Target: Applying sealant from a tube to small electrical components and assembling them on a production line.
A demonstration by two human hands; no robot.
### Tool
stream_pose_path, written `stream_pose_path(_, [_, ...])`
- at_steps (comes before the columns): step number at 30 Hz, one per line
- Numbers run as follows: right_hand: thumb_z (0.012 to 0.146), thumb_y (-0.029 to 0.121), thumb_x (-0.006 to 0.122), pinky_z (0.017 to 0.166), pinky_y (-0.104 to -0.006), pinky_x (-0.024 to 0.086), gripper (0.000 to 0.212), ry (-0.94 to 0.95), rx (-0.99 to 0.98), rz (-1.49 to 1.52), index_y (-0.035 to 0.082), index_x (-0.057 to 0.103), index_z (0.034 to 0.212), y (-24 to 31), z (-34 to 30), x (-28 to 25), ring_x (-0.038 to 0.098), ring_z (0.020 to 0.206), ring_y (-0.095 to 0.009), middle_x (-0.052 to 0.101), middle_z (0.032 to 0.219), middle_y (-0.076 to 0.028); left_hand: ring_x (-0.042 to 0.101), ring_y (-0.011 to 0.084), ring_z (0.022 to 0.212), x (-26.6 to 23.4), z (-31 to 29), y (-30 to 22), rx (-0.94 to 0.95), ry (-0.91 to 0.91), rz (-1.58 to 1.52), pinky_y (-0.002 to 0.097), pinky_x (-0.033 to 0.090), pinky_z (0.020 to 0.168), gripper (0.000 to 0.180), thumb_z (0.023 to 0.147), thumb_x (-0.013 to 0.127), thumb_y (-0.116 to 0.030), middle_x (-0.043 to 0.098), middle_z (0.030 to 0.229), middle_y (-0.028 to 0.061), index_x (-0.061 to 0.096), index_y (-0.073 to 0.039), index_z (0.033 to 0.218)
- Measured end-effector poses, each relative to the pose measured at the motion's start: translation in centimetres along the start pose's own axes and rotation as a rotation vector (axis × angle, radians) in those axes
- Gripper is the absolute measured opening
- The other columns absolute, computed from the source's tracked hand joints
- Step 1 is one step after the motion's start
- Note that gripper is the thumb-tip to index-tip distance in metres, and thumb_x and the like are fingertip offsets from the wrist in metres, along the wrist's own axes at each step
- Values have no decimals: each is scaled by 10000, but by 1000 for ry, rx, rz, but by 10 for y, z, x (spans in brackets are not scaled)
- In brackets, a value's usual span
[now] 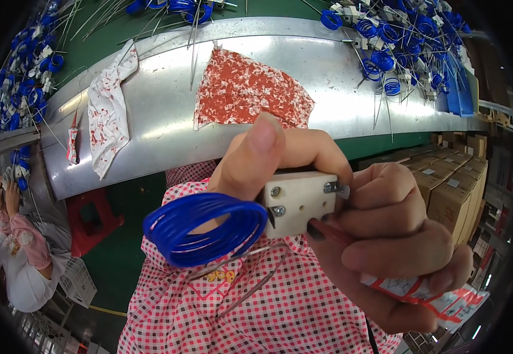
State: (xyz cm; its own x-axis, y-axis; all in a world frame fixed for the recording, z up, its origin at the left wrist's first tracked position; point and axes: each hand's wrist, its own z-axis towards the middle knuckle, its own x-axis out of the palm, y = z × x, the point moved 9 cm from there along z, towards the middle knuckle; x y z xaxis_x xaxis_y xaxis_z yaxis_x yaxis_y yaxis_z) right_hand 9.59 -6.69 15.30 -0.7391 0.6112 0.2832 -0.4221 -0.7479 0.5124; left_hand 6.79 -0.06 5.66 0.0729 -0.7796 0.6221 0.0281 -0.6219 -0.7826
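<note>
Close in front of me, my left hand (256,153) grips a small white block (301,203) with metal screws and small holes, its thumb raised above the upper left corner. A coil of blue tubing or wire (206,230) hangs beside the block on the left, and thin bent metal rods (250,283) trail below it. My right hand (398,230) is closed around a slim tool with a red-and-white wrapped handle (427,298). The tool's dark, reddish front end reaches the block's lower right edge; whether it touches cannot be told. Its exact kind is hidden by the fingers.
A red patterned cloth (250,88) and a white cloth (109,112) lie on the metal table (162,112), near another wrapped tool (72,141). Blue-coiled parts (386,53) are heaped at the far right. Cardboard boxes (451,189) stand right. A co-worker (26,253) works left, near a red stool (94,218).
</note>
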Motion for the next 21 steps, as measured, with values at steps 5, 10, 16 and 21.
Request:
stream_pose_path(5, [870, 411, 451, 377, -234, 193, 315, -177, -238, 19, 101, 401, 882, 6, -11, -8, 245, 313, -80, 456, 525, 13, 492, 204, 502, -2, 2, 6, 44, -6, -50, 294, 390, 462, 875, 812, 67, -678, 546, 625, 173, 536, 43, 655])
stream_pose_path(10, [866, 388, 467, 356, -229, 172, 292, -195, -219, 57, 107, 390, 847, 5, -11, -9, 249, 304, -73, 459, 509, 32, 476, 208, 482, 0, 2, 3, 129, 39, -8, 298, 373, 436, 867, 834, 48, -639, 538, 610, 175, 542, 51, 655])
stream_pose_path(16, [862, 329, 471, 333, -228, 169, 253, -223, -148, 31, 116, 358, 787, 0, -11, -8, 275, 297, -69, 460, 500, 36, 445, 192, 434, -4, -2, 3, 249, -39, -188, 293, 346, 392, 815, 870, 64, -579, 524, 555, 157, 534, 50, 652])
stream_pose_path(21, [856, 305, 473, 328, -222, 163, 235, -211, -120, 53, 123, 348, 775, -4, -10, -6, 278, 290, -65, 446, 479, 45, 450, 201, 408, -6, -3, 1, 317, -38, -218, 306, 356, 387, 759, 898, 67, -507, 535, 543, 134, 548, 31, 662])
